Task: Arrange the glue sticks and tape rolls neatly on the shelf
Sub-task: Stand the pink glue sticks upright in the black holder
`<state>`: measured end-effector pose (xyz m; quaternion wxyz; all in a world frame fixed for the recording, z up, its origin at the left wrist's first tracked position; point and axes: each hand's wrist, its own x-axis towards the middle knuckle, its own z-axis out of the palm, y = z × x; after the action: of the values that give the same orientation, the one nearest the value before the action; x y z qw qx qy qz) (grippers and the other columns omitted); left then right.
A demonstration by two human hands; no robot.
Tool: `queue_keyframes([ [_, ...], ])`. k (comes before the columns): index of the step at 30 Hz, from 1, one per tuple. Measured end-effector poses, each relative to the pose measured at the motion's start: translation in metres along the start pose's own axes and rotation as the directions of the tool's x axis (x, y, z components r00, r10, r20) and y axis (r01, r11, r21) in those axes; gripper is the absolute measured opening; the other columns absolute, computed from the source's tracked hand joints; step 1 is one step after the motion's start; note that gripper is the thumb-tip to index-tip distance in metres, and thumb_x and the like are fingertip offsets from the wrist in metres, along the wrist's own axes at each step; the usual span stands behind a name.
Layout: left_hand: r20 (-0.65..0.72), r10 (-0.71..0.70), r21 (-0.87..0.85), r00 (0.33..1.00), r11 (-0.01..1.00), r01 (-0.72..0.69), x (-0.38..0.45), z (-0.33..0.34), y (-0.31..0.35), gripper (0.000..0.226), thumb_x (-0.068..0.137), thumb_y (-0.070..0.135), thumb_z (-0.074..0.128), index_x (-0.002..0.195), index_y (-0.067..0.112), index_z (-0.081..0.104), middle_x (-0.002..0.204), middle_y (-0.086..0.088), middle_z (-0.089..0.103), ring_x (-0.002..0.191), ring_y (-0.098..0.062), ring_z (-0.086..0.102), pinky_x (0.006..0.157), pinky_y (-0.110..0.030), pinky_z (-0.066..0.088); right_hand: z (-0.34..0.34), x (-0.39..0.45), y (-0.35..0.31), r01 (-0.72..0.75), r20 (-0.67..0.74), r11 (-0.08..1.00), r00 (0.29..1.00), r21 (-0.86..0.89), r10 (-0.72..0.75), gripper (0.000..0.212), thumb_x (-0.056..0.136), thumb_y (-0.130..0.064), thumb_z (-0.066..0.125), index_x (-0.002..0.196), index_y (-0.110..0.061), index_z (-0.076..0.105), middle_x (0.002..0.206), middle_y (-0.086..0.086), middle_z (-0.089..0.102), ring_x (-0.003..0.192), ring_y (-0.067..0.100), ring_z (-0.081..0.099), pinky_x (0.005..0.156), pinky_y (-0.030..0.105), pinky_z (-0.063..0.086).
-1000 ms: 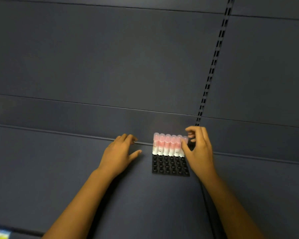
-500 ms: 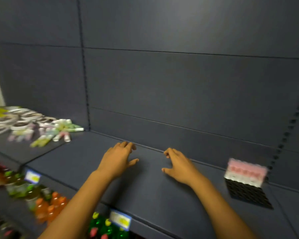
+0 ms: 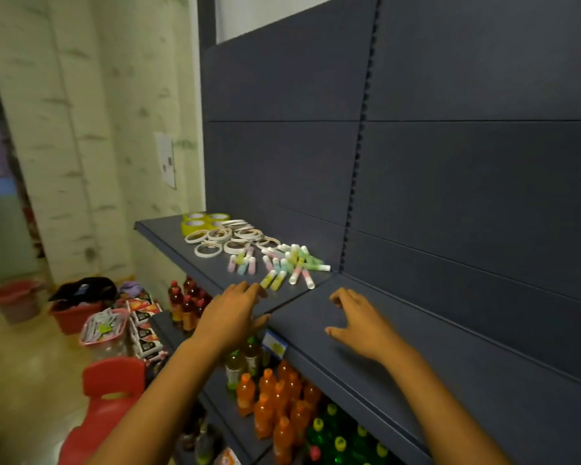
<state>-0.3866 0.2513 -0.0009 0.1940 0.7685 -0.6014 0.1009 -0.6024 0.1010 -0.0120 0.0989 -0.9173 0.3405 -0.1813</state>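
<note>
A loose heap of pastel glue sticks (image 3: 287, 265) lies on the dark shelf (image 3: 366, 330), near the seam between two shelf boards. Behind the heap, several white tape rolls (image 3: 230, 237) lie flat, with yellow tape rolls (image 3: 204, 221) at the far left end. My left hand (image 3: 230, 317) hovers at the shelf's front edge with fingers relaxed, its fingertips just short of the nearest yellow-green glue sticks. To its right, my right hand (image 3: 358, 322) is over bare shelf, fingers loosely spread, holding nothing.
A lower shelf holds orange bottles (image 3: 275, 401), green bottles (image 3: 342, 437) and red bottles (image 3: 187, 302). A price tag (image 3: 274, 344) hangs on the shelf edge. A red chair (image 3: 104, 397), red tubs (image 3: 71, 315) and a pink basket (image 3: 103, 328) stand on the floor at left.
The view has swung left, away from the black tray of pink glue sticks, which is out of sight now. Both hands moved left along the shelf toward the heap.
</note>
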Motion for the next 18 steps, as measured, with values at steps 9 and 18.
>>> queue_keyframes([
  [9,0.012,-0.114,0.027,0.993,0.993,0.113,0.038,0.006,-0.100,0.045,0.090,0.047,0.060,0.130,0.028,0.049,0.126,0.003,0.054,0.109,-0.016,0.054,0.087,-0.033,0.052,0.057,0.115,-0.046,0.116,0.040,0.990,0.992,0.081,-0.120,0.049,0.083,-0.041,0.073,0.119,-0.026,0.044,0.133,0.000,0.048,0.128,0.022,0.045,0.099,0.042,0.047],
  [18,0.026,-0.096,0.027,0.995,0.995,0.096,0.153,0.029,-0.163,0.045,0.091,0.045,0.060,0.131,0.028,0.047,0.132,0.002,0.052,0.117,-0.018,0.051,0.093,-0.034,0.050,0.073,0.233,-0.035,0.083,-0.019,0.993,0.996,0.081,-0.081,0.039,0.086,-0.037,0.065,0.117,-0.018,0.049,0.140,0.003,0.048,0.139,0.025,0.034,0.112,0.037,0.031],
])
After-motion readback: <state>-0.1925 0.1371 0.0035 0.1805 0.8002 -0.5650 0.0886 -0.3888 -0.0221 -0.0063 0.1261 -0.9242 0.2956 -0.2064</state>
